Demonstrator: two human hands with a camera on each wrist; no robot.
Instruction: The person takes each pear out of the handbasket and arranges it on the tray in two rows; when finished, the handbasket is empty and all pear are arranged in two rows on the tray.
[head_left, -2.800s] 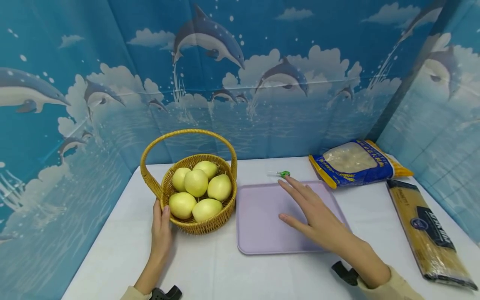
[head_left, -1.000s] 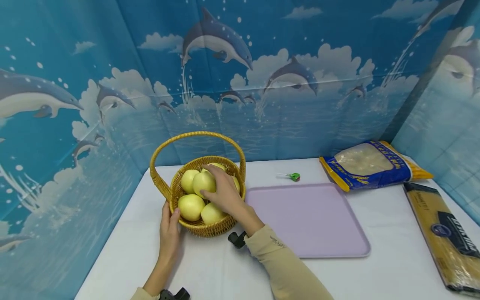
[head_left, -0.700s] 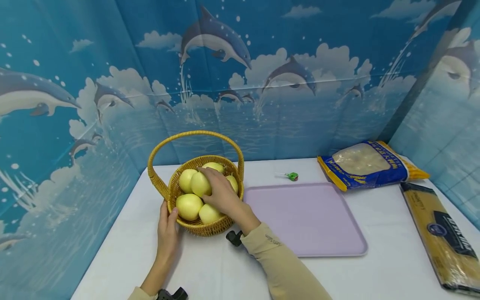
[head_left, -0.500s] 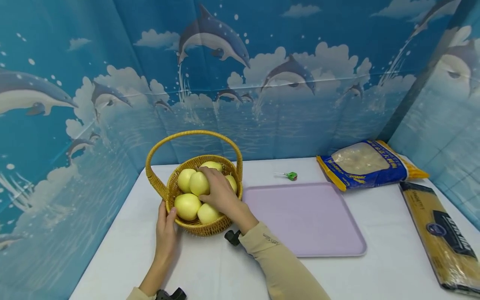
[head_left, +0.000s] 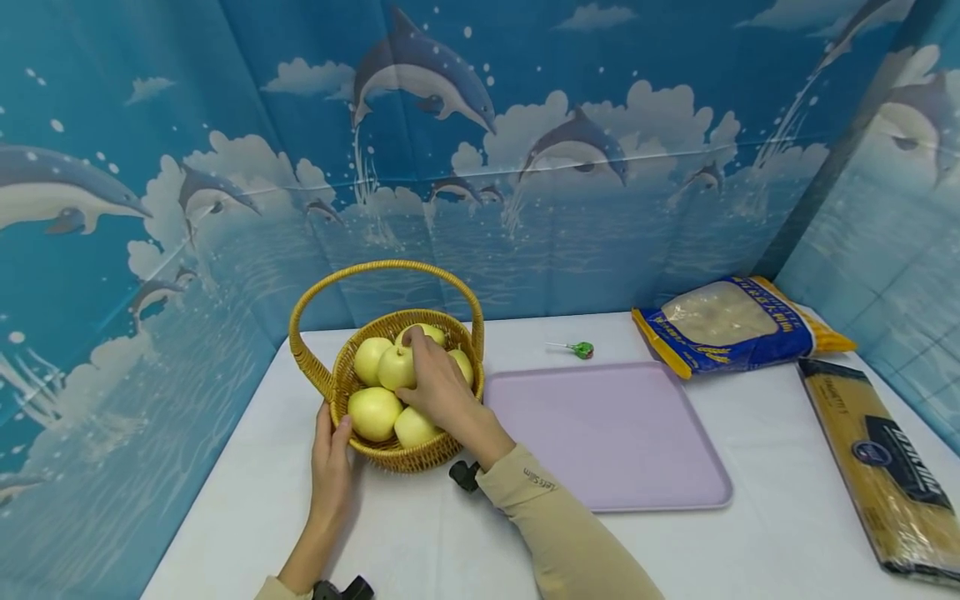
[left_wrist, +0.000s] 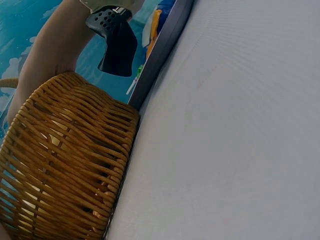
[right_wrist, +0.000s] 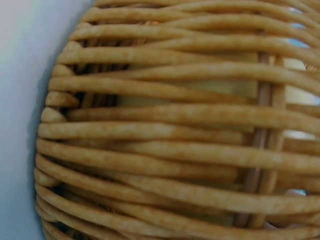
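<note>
A woven basket (head_left: pixel 420 457) with a tall arched handle stands at the left of the table and holds several yellow-green pears. My right hand (head_left: pixel 442 387) reaches over its right side and grips a middle pear (head_left: pixel 394 368) between thumb and fingers; the pear's stem end shows. Around it lie other pears, such as a front one (head_left: pixel 375 413). My left hand (head_left: pixel 332 471) presses against the basket's left outer side with fingers straight. In the left wrist view the woven wall (left_wrist: pixel 75 160) fills the lower left; the right wrist view shows only weave (right_wrist: pixel 175 130) and white cloth.
A lilac tray (head_left: pixel 607 437) lies right of the basket, with a green lollipop (head_left: pixel 582 350) behind it. Further right are a blue-and-yellow bag (head_left: pixel 723 325) and a spaghetti pack (head_left: pixel 873 467). A dolphin-print curtain (head_left: pixel 480 167) closes off the back.
My right hand has come from above the tray into the basket and taken hold of a pear. Since half a second ago that pear has turned slightly. The left hand stays at the basket.
</note>
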